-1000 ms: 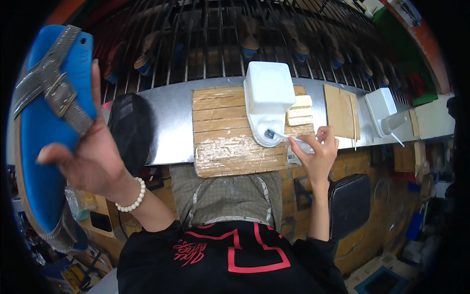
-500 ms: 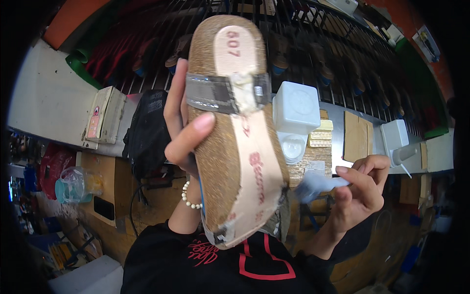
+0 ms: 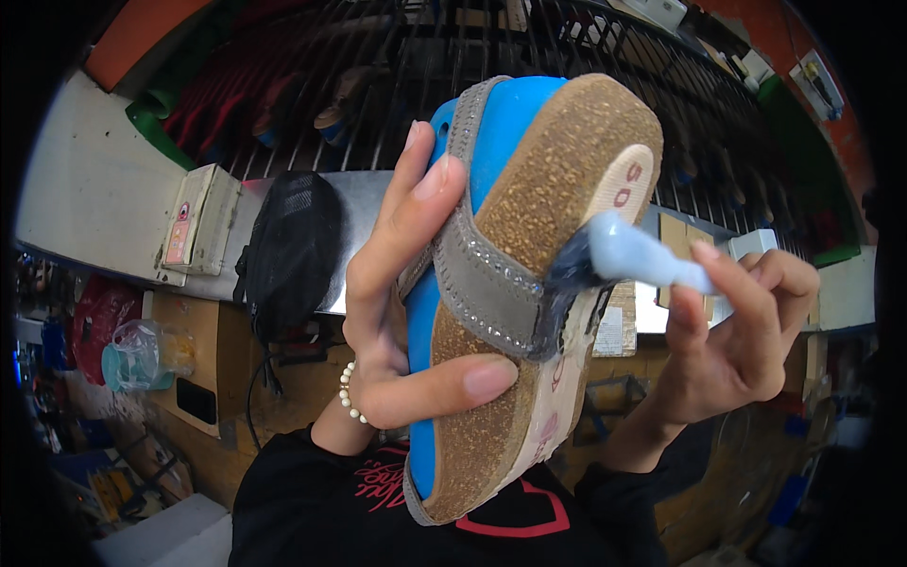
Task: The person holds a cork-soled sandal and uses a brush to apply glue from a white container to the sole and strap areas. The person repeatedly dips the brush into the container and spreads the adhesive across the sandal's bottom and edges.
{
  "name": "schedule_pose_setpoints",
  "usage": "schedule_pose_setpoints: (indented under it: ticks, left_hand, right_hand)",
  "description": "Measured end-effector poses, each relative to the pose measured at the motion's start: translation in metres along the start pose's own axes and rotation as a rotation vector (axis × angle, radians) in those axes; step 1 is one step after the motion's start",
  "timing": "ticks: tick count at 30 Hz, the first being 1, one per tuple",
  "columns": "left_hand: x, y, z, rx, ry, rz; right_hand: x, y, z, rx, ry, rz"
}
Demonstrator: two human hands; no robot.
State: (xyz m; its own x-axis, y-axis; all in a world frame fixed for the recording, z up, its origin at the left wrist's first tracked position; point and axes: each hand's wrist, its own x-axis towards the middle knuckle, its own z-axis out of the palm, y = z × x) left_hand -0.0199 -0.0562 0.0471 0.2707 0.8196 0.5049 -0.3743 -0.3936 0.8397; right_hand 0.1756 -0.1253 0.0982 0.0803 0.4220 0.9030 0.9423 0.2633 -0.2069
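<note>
In the head view, the left hand [image 3: 383, 317] grips a cork-soled sandal [image 3: 529, 213] fitted round a blue form, held up before the shiny metal table [image 3: 362, 200]. The right hand [image 3: 746, 331] pinches a pale blue brush [image 3: 633, 250], dark bristles against the strap. A black mesh bag [image 3: 295, 236] sits on the table; behind runs a barred rack [image 3: 236, 104] of shoes [image 3: 348, 97]. Below left, a red bag [image 3: 106, 326] lies beside clear plastic.

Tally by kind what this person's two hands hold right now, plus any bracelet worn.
Sandal: 1, grey-strapped, in the left hand
Blue foot form: 1, set within the sandal's straps
Brush: 1, dark bristles, in the right hand
Beaded bracelet: 1, on the left wrist
Total: 4
</note>
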Motion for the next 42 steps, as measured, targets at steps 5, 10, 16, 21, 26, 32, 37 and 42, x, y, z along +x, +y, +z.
schedule_pose_setpoints:
  ticks: [5, 10, 16, 21, 26, 32, 37, 42]
  left_hand:
    - [0.003, -0.002, -0.006, 0.115, -0.141, 0.068]
    - [0.003, -0.002, -0.002, 0.081, -0.121, 0.066]
    - [0.011, 0.005, 0.011, -0.195, -0.037, 0.044]
    - [0.022, 0.010, 0.014, -0.086, 0.094, -0.043]
    - [0.057, -0.022, 0.015, 0.002, 0.037, 0.470]
    - [0.071, -0.054, -0.005, 0.734, 0.170, 1.101]
    - [0.060, -0.055, -0.001, 0.678, 0.257, 0.981]
    - [0.055, -0.055, 0.000, 0.278, 0.191, 0.874]
  right_hand:
    - [0.005, 0.016, -0.002, 0.220, -0.030, -0.041]
    - [0.004, 0.026, -0.005, 0.265, -0.147, -0.112]
    - [-0.002, 0.033, -0.003, 0.311, -0.153, -0.158]
    - [-0.010, 0.028, 0.001, 0.429, -0.131, -0.096]
    - [-0.017, 0.024, 0.005, 0.451, -0.065, -0.056]
    - [-0.020, 0.020, 0.001, 0.359, -0.022, -0.130]
    - [-0.018, 0.020, 0.005, 0.482, -0.039, -0.135]
    - [-0.025, 0.026, 0.015, 0.320, -0.109, 0.256]
